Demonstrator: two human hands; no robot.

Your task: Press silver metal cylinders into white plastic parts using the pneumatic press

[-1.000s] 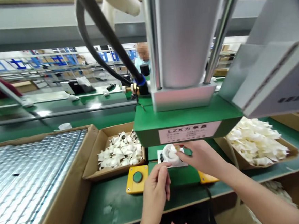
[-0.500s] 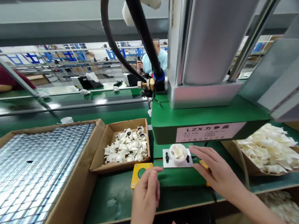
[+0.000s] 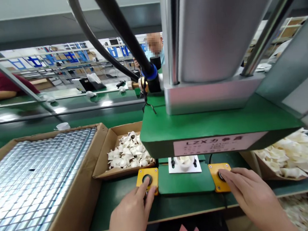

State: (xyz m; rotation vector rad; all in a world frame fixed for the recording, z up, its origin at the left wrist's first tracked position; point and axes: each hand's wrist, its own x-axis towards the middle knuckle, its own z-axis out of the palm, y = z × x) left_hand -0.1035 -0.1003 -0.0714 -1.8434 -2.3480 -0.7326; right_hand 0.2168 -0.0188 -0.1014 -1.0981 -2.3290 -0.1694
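- While the green press head (image 3: 218,125) overhangs the work, I should, in my judgement, keep both hands outside its footprint and leave the metal-coloured carton load (image 3: 47,172) and the cream pieces (image 3: 291,155) alone;
- my right hand (image 3: 256,192) has its fingers extended close together, the leading fingertip at the dark button (image 3: 219,175) of the right yellow box (image 3: 217,186); it grips nothing visible;
- my left hand (image 3: 129,215) has its index finger extended onto the left button (image 3: 145,177), with the thumb over the lower corner of the left yellow box (image 3: 153,177); the remaining fingers are largely hidden and I cannot tell their curl;
- pressure is best applied straight down, evenly and at the same time on both sides; I cannot tell how far either button is depressed;
- the white plate (image 3: 198,168) lies on the green base (image 3: 186,185); the white ring part (image 3: 185,163) sits on that plate, between its slots, and should stay level and untouched;
- compared with the earlier frame, the press head hides more of the ring part, though the view has shifted and I cannot confirm lowering; both hands have moved from beside the plate to the yellow boxes.
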